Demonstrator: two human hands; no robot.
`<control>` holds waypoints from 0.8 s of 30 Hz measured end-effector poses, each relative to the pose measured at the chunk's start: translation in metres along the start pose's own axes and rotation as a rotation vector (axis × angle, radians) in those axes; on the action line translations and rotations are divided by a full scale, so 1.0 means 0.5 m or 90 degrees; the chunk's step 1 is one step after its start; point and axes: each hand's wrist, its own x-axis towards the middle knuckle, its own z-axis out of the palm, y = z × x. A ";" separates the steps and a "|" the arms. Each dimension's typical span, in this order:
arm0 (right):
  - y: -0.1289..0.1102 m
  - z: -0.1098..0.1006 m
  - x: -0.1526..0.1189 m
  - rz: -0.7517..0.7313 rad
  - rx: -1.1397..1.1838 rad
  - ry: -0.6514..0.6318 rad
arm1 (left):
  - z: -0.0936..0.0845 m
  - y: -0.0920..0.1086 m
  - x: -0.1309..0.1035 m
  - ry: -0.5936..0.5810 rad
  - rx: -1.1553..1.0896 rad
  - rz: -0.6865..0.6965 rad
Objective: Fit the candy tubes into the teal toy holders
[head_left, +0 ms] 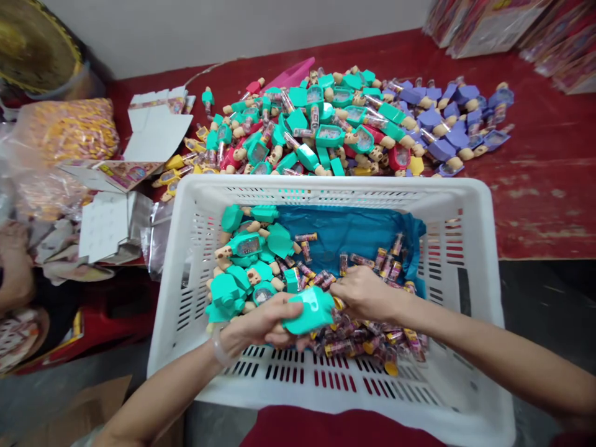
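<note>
A teal plastic toy case (310, 312) is gripped in my left hand (267, 323), its smooth back turned up and the thumb across its end. Just to its right, my right hand (365, 295) has its fingers bent together over the pile of small clear candy-like tubes (347, 344) with yellow caps. A bit of yellow shows under those fingertips, but what they pinch is hidden. Both hands are inside a white slotted plastic basket (470, 347). Teal toys with tan knobbed ends (242, 270) fill its left side, beside a blue plastic sheet (326, 226).
Behind the basket, a heap of teal, purple, red and yellow toys (326, 133) covers the red table (544, 186). Flattened cartons (153, 133) and a bag of yellow pieces (74, 133) lie left. Packaged goods (493, 28) stand back right. Another person's arm (13, 267) shows far left.
</note>
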 end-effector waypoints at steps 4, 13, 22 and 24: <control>0.009 -0.007 -0.004 0.019 -0.109 0.190 | -0.020 -0.011 0.003 -0.005 -0.232 -0.012; -0.022 0.009 -0.001 0.029 -0.204 0.207 | -0.013 0.007 0.001 0.058 -0.133 0.008; -0.048 0.010 -0.011 0.006 -0.179 0.136 | 0.016 0.009 -0.008 0.013 -0.100 -0.017; -0.052 0.006 -0.006 0.059 -0.106 0.030 | 0.021 0.009 -0.013 0.040 -0.008 0.014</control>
